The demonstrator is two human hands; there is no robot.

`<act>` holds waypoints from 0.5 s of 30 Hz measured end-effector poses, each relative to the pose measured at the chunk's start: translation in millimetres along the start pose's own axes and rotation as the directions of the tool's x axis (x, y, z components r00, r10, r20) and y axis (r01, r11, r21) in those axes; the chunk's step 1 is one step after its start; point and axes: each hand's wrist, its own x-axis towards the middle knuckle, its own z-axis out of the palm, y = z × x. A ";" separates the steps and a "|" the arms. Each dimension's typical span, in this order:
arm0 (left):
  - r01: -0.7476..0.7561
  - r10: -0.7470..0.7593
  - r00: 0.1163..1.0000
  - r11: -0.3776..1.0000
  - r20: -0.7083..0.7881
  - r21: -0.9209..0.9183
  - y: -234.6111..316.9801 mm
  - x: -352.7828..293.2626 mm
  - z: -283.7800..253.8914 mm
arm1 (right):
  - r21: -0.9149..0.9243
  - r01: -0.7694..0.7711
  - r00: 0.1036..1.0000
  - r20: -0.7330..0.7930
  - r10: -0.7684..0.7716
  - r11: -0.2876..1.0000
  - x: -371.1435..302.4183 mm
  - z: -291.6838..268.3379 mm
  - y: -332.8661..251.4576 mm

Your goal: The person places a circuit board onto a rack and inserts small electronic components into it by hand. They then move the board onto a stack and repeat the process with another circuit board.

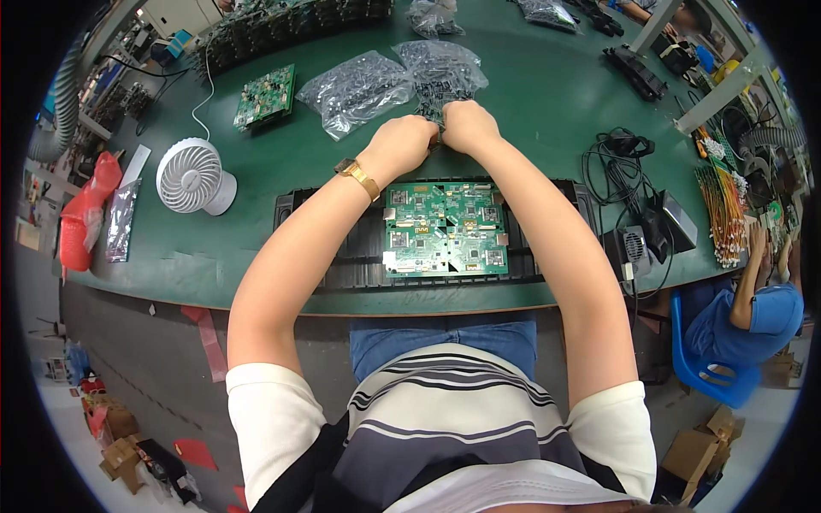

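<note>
A worker in a striped top point(445, 402) is at a green workbench point(547, 103), both forearms point(312, 235) stretched toward the upper centre of the frame. The left hand point(404, 145), a gold-toned watch point(361, 179) at its wrist, and the right hand point(470, 126) are close together just below a clear plastic bag point(440, 64) with small dark parts point(432, 103) at its lower end; both hands are curled inward, and from where I stand I cannot tell whether either grasps anything. A second clear bag point(359, 90) lies just left of the first. At centre, between the forearms, a green circuit board panel point(446, 231) rests on a black ribbed tray point(363, 256). A white fan point(190, 175) stands at left, another green board point(265, 97) lies at upper left, and black cables point(611, 167) tangle at right near a black box point(676, 221); at the frame's right edge, a co-worker in blue point(757, 316) sits on a blue chair point(718, 382).
</note>
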 end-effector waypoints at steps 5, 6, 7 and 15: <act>-0.005 0.007 0.999 0.999 -0.038 0.049 -2.1 -2.4 6.7 | 0.232 0.037 0.999 -0.034 -0.030 0.972 -29.9 -44.1 5.7; -0.013 0.016 0.999 0.998 -0.048 0.054 -1.1 -1.4 8.0 | 0.226 0.032 0.999 -0.032 -0.026 0.974 -42.7 -53.7 7.7; -0.009 0.013 0.998 0.998 -0.060 0.063 -2.9 -3.1 8.0 | 0.304 0.042 0.999 -0.026 -0.036 0.952 -55.8 -60.3 6.1; -0.098 0.097 0.995 0.963 0.015 0.250 1.9 0.9 4.7 | 0.605 0.077 0.997 -0.030 -0.074 0.792 -130.5 -73.5 14.8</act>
